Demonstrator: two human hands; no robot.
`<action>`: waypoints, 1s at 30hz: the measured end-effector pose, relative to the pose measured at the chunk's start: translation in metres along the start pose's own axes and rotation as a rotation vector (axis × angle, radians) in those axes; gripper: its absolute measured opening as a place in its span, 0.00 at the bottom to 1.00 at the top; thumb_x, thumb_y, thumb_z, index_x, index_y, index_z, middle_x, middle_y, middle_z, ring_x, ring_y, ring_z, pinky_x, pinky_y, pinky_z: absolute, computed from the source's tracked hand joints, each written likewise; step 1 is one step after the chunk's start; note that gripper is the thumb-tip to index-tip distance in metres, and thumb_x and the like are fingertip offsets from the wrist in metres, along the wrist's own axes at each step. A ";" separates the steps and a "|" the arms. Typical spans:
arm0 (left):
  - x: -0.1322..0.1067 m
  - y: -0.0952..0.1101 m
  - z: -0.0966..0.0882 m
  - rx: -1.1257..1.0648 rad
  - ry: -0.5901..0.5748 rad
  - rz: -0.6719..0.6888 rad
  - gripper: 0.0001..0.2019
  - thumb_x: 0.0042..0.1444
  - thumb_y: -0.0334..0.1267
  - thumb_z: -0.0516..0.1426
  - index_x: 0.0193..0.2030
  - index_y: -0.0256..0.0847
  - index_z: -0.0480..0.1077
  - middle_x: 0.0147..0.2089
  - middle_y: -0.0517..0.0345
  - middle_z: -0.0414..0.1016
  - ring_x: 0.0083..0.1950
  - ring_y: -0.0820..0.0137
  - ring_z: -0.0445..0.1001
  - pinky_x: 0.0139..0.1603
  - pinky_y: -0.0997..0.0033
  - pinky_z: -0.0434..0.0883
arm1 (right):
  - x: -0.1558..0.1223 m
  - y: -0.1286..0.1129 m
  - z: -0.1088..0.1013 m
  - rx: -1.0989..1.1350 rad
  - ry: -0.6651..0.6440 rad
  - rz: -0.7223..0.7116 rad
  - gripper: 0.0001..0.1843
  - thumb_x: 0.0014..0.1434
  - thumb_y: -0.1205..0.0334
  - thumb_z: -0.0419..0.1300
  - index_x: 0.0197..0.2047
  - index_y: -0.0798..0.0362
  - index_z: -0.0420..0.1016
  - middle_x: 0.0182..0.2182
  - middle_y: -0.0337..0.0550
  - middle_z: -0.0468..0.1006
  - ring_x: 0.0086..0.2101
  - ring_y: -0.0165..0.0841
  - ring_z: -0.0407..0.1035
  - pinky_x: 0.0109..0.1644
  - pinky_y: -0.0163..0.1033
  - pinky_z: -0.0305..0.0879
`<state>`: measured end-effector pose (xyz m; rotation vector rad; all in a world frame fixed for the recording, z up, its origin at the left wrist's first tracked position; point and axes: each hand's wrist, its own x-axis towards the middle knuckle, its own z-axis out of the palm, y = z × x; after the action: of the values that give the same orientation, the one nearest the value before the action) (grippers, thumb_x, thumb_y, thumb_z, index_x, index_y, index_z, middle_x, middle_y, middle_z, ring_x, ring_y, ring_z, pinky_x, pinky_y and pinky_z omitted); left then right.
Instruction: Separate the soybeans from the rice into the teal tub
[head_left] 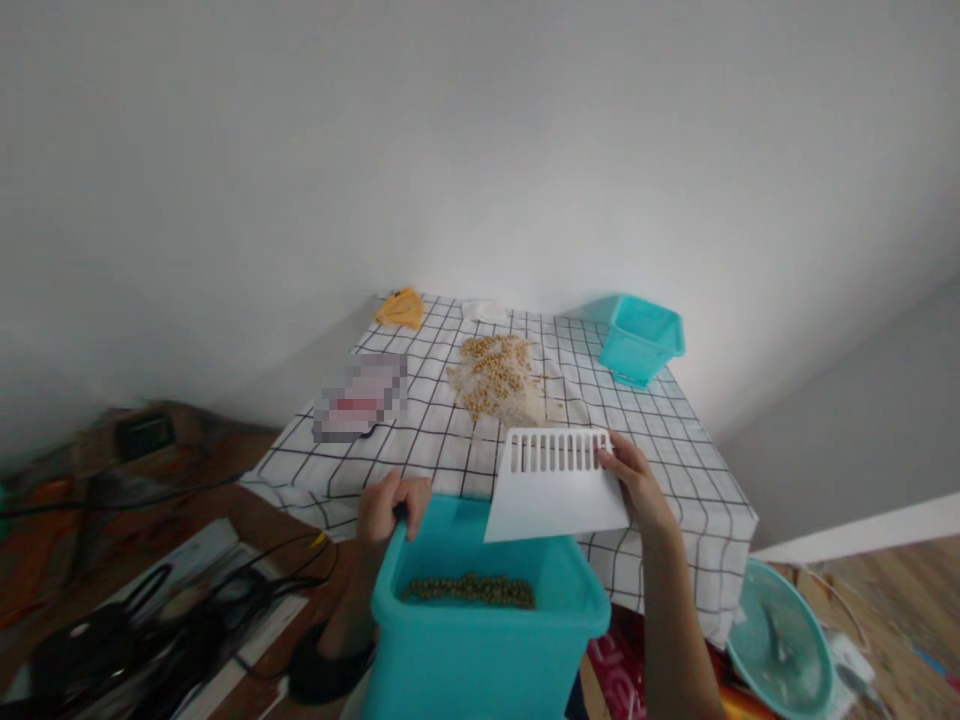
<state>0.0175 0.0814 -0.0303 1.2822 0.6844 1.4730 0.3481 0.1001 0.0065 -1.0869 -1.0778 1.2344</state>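
My left hand (390, 512) is closed around the rim of a teal plastic bin (480, 640) held near the table's front edge. Several green beans (469, 590) lie inside it. My right hand (637, 482) grips the right side of a white slotted scoop (555, 490), tilted over the bin's far rim. Beyond them a pile of yellow beans (496, 375) lies on the checkered tablecloth (675, 450).
A second teal bin (641, 340) stands at the table's far right. An orange item (401, 308) and a pixelated flat object (360, 397) lie on the left side. Dark cables and clutter (150, 600) fill the left. A teal round basin (780, 650) sits on the floor, right.
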 end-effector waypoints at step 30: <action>0.000 -0.016 -0.027 -0.147 -0.245 0.076 0.32 0.74 0.52 0.45 0.18 0.41 0.66 0.16 0.65 0.67 0.21 0.72 0.66 0.32 0.69 0.68 | 0.024 0.024 -0.006 0.145 0.510 -0.256 0.16 0.52 0.52 0.68 0.42 0.48 0.74 0.47 0.44 0.81 0.48 0.40 0.75 0.47 0.45 0.73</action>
<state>-0.0028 0.0921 -0.0522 1.3572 0.3637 1.3705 0.3515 0.1247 -0.0173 -1.0388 -0.6969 0.7599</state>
